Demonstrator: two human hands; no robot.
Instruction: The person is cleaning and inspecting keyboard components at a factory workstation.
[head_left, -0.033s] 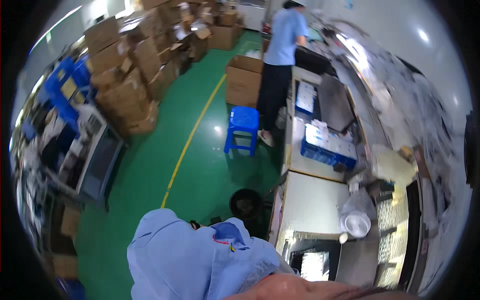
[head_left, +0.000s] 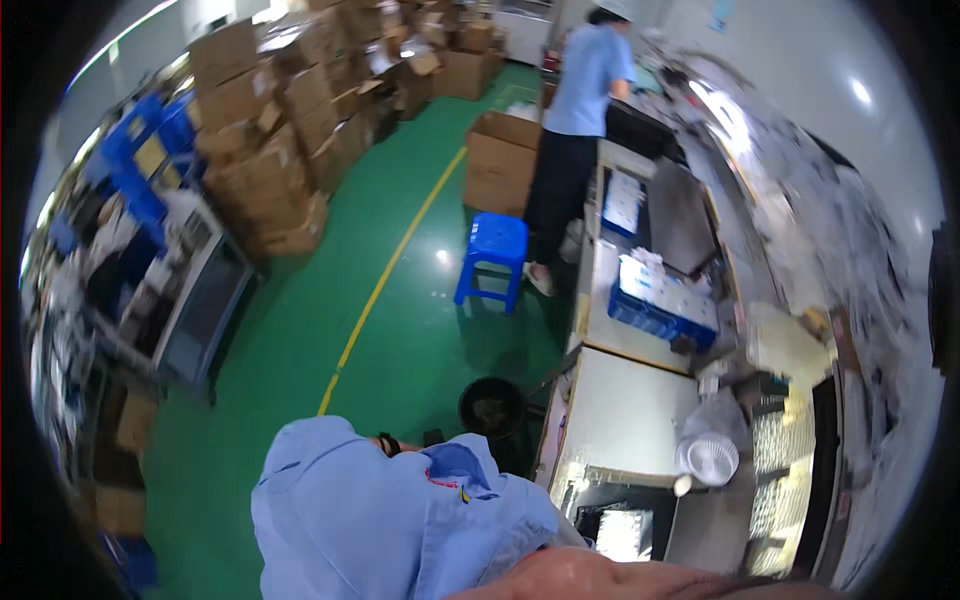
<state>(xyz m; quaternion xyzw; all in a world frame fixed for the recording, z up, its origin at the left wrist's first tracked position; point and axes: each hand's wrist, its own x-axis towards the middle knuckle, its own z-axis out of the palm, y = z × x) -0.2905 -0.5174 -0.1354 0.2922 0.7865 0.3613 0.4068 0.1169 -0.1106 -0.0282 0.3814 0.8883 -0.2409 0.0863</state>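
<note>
My light blue shirt and sleeve (head_left: 335, 500) fill the lower middle. Past the sleeve, a strip of my left wrist with a dark band (head_left: 388, 443) shows; the fingers are hidden behind the cloth. Just right of the wrist is a small dark object (head_left: 433, 437), too unclear to name, and I cannot tell whether I touch it. My right hand is out of sight. Close on my right stands a white-topped workbench (head_left: 625, 405). On it are a round white ribbed item (head_left: 712, 458) in clear plastic and a brightly lit pale panel (head_left: 624, 535) in a dark recess.
A black bin (head_left: 491, 407) stands by the bench, with a blue stool (head_left: 497, 240) beyond it. Farther off, a co-worker (head_left: 585, 85) stands by an open carton (head_left: 500, 160). Blue-and-white boxes (head_left: 665, 300) sit along the bench. Stacked cartons (head_left: 265, 190) and a cart (head_left: 200, 310) line the left.
The view has swung slightly left, so the far stool, cartons and co-worker sit farther right in the picture. A little more of my left wrist and its band shows.
</note>
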